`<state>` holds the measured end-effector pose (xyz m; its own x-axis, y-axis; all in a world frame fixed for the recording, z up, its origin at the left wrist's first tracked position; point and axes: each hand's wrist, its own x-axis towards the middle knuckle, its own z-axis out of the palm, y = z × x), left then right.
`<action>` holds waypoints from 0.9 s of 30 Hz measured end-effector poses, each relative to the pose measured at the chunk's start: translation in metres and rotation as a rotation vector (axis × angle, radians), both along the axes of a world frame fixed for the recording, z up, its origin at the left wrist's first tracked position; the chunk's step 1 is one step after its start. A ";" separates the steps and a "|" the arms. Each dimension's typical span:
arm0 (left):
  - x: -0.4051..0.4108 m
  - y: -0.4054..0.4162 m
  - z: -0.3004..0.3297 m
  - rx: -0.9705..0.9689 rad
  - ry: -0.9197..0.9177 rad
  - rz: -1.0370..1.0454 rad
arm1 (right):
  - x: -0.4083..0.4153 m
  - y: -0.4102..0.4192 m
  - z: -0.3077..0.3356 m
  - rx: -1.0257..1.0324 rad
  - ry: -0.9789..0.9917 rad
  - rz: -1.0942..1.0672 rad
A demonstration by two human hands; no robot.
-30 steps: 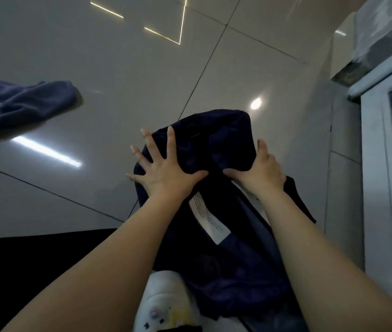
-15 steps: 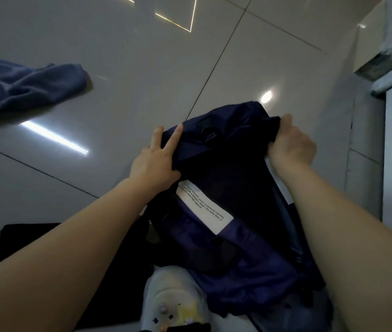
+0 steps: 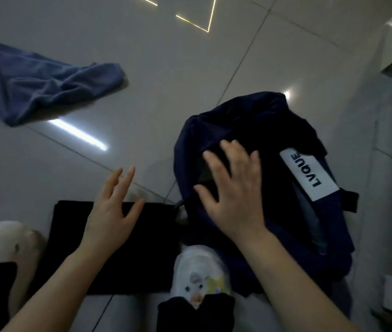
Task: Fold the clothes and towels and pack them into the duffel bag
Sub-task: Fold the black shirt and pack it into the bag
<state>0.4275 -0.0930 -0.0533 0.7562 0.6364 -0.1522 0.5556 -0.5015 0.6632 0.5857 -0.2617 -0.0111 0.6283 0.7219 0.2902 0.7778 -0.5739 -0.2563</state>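
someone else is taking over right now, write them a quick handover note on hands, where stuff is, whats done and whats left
Left hand: open, fingers spread, above the folded black garment, holding nothing.
Right hand: open, fingers spread over the navy fabric duffel bag, gripping nothing.
The bag sits on the glossy tiled floor to the right, white LVQUE label facing up. The black garment lies flat just left of the bag.
The crumpled blue towel lies apart on the floor, far left.
Done: black garment looks folded. What is already inside the bag cannot be seen.
Left: pack the black garment; fold and pack the towel.
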 end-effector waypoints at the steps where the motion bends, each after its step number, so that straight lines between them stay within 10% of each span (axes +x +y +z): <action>1: -0.016 0.003 -0.004 0.042 0.025 0.042 | -0.021 0.011 -0.008 0.012 0.043 0.083; 9: -0.083 0.020 -0.017 0.044 0.279 0.527 | -0.111 0.056 -0.049 -0.189 0.258 0.401; 18: -0.097 0.050 -0.015 -0.414 0.108 0.756 | -0.115 0.067 -0.082 -0.574 0.428 0.426; 21: -0.093 0.065 -0.010 -0.490 0.013 0.625 | -0.099 0.089 -0.082 -0.566 0.427 0.474; 27: -0.084 0.094 0.013 0.014 0.111 0.034 | -0.085 0.120 -0.077 -0.609 0.397 0.483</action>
